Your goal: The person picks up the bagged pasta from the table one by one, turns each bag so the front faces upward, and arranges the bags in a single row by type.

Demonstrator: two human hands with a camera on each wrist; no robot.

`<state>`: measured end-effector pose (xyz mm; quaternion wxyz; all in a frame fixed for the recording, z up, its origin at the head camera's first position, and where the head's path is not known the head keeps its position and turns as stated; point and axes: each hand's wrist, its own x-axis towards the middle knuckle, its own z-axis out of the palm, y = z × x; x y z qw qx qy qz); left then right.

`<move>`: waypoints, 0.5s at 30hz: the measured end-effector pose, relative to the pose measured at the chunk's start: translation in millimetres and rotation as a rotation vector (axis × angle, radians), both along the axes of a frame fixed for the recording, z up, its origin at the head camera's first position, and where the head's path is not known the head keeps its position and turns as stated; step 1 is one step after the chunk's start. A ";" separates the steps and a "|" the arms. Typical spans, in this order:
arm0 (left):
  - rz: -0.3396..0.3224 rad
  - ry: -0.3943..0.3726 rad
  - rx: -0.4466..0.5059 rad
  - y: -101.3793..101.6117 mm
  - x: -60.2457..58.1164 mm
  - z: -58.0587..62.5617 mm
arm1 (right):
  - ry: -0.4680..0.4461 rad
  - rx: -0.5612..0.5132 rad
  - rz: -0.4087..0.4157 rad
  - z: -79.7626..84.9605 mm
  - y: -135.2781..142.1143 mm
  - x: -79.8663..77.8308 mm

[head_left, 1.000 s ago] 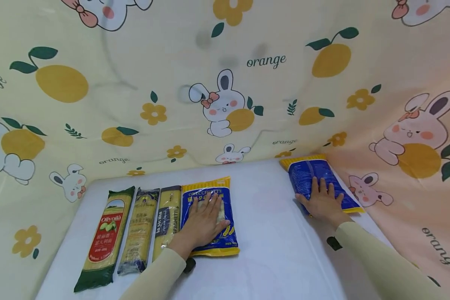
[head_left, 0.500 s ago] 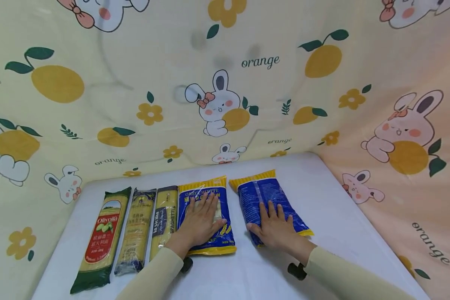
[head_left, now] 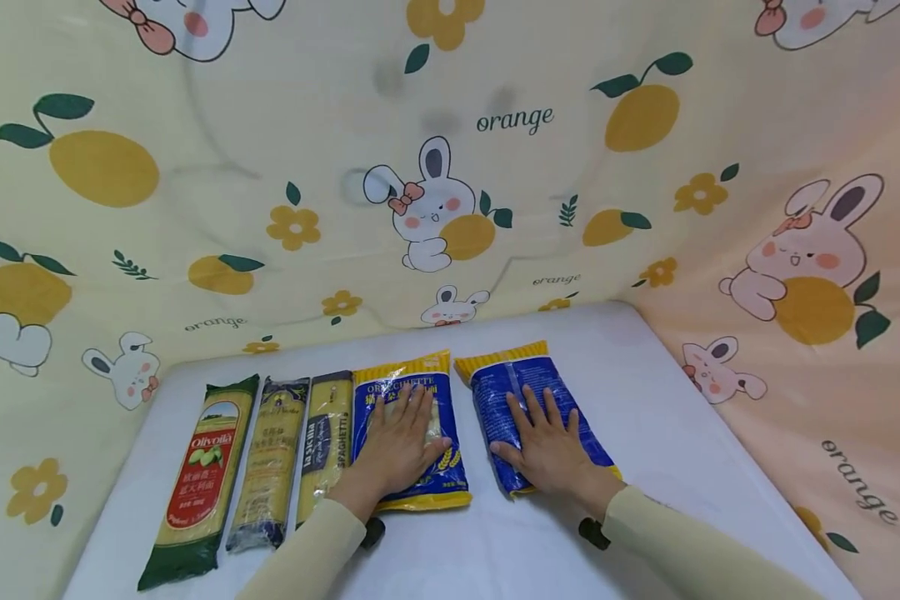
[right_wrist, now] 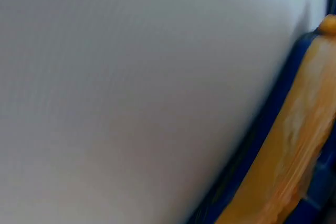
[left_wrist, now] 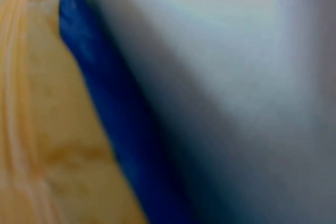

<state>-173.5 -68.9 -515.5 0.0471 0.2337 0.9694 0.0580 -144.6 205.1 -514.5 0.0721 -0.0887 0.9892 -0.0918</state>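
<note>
My left hand (head_left: 399,446) lies flat with spread fingers on a blue and yellow bag of orecchiette pasta (head_left: 456,467), front side up. To its right, a second blue and yellow pasta bag (head_left: 495,400) lies back side up and slightly slanted, a narrow gap between the two. My right hand (head_left: 551,450) rests flat on that second bag, its fingers straight. In the left wrist view, the yellow end of the orecchiette bag (left_wrist: 73,119) fills the left side. The right wrist view shows the yellow end of the second bag (right_wrist: 273,182) at the lower right.
Left of the orecchiette bag lie a spaghetti pack (head_left: 330,433), a clear-wrapped pasta pack (head_left: 270,458) and a green-ended Olivoilà pasta pack (head_left: 202,475), side by side. They rest on a white table (head_left: 525,558). A rabbit-and-orange printed cloth (head_left: 330,150) hangs behind and to the right.
The right hand has slid the second bag leftward from the table's right edge to beside the orecchiette bag; over the last half second it barely moved. The left hand stayed on its bag.
</note>
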 end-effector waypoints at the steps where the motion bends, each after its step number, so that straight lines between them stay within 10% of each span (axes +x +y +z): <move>1: 0.007 0.002 0.003 -0.3 0.8 -0.8 | -0.004 -0.003 -0.006 -0.4 -3.4 1.8; 15: 0.028 -0.001 0.033 -0.4 5.2 -1.9 | 0.017 0.023 -0.017 -0.6 -16.3 5.5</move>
